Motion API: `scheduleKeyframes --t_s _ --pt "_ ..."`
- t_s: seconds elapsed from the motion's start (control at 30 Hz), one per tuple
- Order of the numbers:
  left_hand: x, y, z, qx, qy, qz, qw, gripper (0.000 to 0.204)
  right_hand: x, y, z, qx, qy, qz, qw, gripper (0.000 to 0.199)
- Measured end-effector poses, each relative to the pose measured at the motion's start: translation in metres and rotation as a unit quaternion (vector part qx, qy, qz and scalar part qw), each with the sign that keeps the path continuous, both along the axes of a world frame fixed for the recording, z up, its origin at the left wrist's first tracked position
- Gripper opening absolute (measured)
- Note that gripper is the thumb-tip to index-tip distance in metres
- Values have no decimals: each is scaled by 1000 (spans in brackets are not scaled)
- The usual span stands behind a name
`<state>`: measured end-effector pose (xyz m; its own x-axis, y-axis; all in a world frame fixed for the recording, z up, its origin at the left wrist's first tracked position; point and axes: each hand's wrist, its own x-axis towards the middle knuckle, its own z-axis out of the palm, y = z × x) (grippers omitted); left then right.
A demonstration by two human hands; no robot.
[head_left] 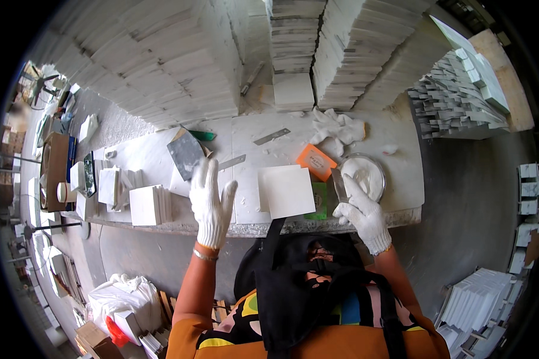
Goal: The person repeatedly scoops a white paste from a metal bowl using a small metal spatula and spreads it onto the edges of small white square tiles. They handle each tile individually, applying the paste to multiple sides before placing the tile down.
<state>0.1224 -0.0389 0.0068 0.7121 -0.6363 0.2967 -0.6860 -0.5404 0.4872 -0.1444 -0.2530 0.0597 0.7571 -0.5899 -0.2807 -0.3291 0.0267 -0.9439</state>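
Note:
My left hand [209, 203], in a white knit glove, hovers at the table's front edge with its fingers stretched out and nothing in them. Just beyond its fingertips lies a dark grey rectangular sheet [186, 152], and beside that a flat steel scraper blade [232, 162]. My gloved right hand [363, 216] grips a metal scraper [339, 186] next to a round bowl of white paste [364, 177]. Between my hands a square white tile [286, 191] lies near the front edge, partly over a green card [319, 202]. Behind the bowl is an orange box [316, 162].
Tall stacks of white tiles [161, 60] rise along the table's back. Upright small tiles [148, 205] stand at the left. A second steel blade [272, 136] and a crumpled white glove [338, 128] lie further back. More grey tiles [455, 99] are piled at the right.

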Motion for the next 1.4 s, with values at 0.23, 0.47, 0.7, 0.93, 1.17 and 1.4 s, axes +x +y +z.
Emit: scheduleKeyframes --t_s 0.23,0.47,0.7,0.93,1.17,1.4 --pt "-74 -39 65 -65 637 -182 747 46 33 35 9 -157 -56 159 973 68" --pt "-70 -40 40 -141 666 -77 728 32 13 30 6 -151 7 112 982 69" --pt "-22 0 23 -197 563 12 803 48 -55 -18 -15 -93 119 -136 979 51" --pt "-25 7 22 -118 541 46 831 39 -59 -35 -51 -300 243 -70 920 36" --pt "-33 1 25 -132 584 24 800 48 -36 -27 1 -370 239 -112 891 30" --pt "-32 -7 31 -116 579 11 807 47 16 -4 -25 15 133 -15 991 36"
